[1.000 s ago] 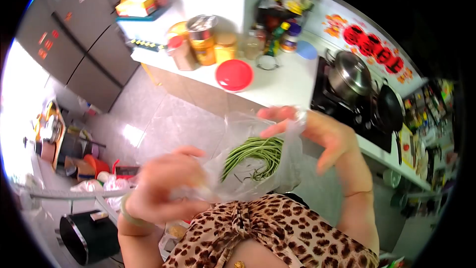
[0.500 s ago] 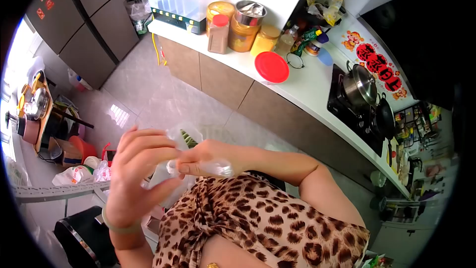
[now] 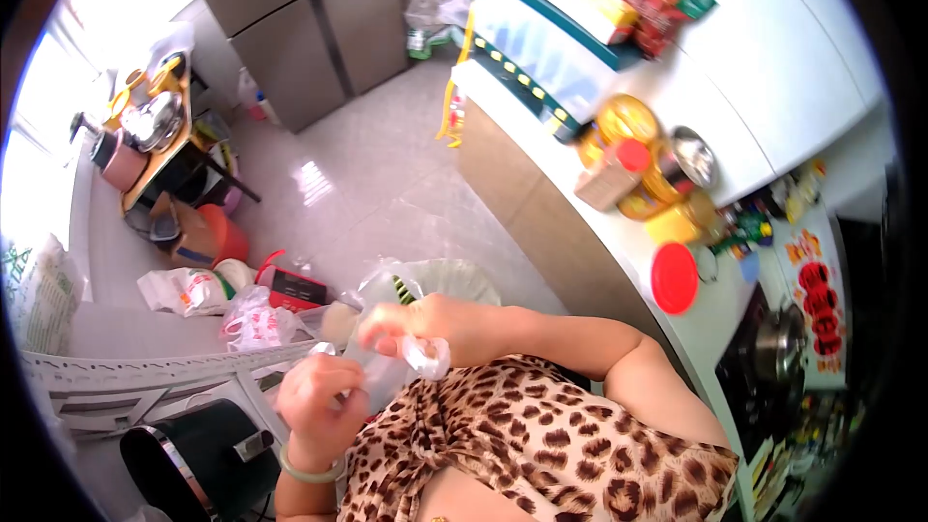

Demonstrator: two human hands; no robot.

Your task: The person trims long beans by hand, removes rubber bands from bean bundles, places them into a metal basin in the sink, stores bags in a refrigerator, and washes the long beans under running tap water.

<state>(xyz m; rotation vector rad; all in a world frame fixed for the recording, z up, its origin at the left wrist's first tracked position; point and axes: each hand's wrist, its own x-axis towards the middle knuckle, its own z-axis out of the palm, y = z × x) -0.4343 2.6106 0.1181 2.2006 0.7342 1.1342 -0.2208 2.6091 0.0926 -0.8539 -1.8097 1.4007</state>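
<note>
A clear plastic bag (image 3: pixel 385 379) hangs at my hands in front of my chest. Inside it or just behind its film, a green striped piece (image 3: pixel 403 291) shows; its kind is unclear. My left hand (image 3: pixel 324 401), with a pale bracelet at the wrist, is closed, and a white end of twisted plastic sticks up from its fingers. Fingers of my right hand (image 3: pixel 425 327) are closed around the bag's gathered neck, and a loop of plastic comes out below them. Motion blur softens both hands' fingertips.
Below my hands stands a pale translucent rounded container (image 3: pixel 469 280). A black bin (image 3: pixel 198 459) is at lower left. Bags and a red-black box (image 3: pixel 295 290) lie on the floor. To the right runs a counter (image 3: pixel 619 242) with jars, a red lid (image 3: pixel 674 277) and a pot (image 3: pixel 779 343).
My view has swung left. My left hand has gone from spread fingers to a closed grip, lower down, on a plastic end. My right hand still holds the bag.
</note>
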